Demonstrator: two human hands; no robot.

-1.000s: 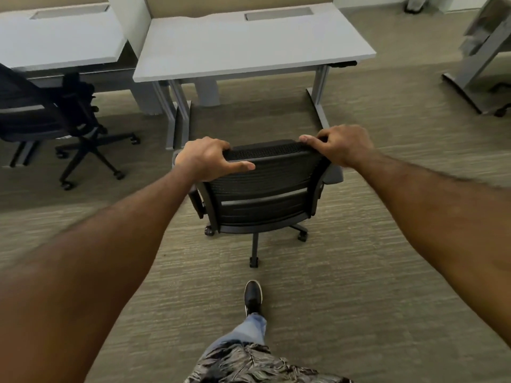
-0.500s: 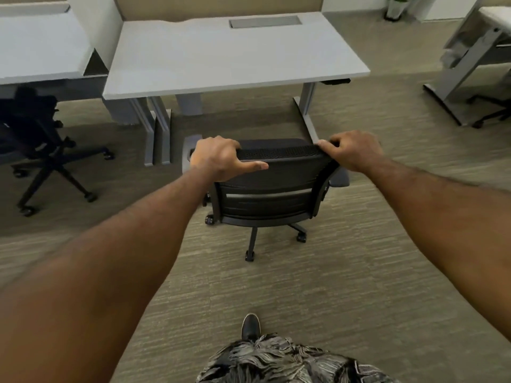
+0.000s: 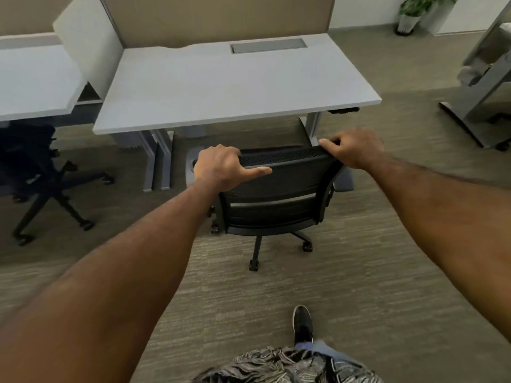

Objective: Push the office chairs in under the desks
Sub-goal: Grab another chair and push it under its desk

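Grey bench (image 3: 221,87), the landmark: broad, bare top, tan divider behind it, legs at either end leaving an open bay beneath. Second bench (image 3: 33,81) to its left, with a dark chair (image 3: 36,172) already partly under that one. Black mesh office chair (image 3: 276,194) just in front of the grey bench, backrest facing the person, seat's front edge reaching the bench's near edge but not yet under it, castors on the carpet (image 3: 359,286). Sat slightly right of the bay's middle, right armrest close to the bench's right leg (image 3: 312,128).

Left hand (image 3: 221,167) closed over the left top corner of the backrest, fingers wrapped over the rim, thumb laid along the back. Right hand (image 3: 354,147) closed on the right top corner in a pinching grip, fingers curled over the edge.

Step in hand, judged: rolling this chair into the bay. Next move called for an even forward push, eased a little leftward so the right armrest cleared the leg.
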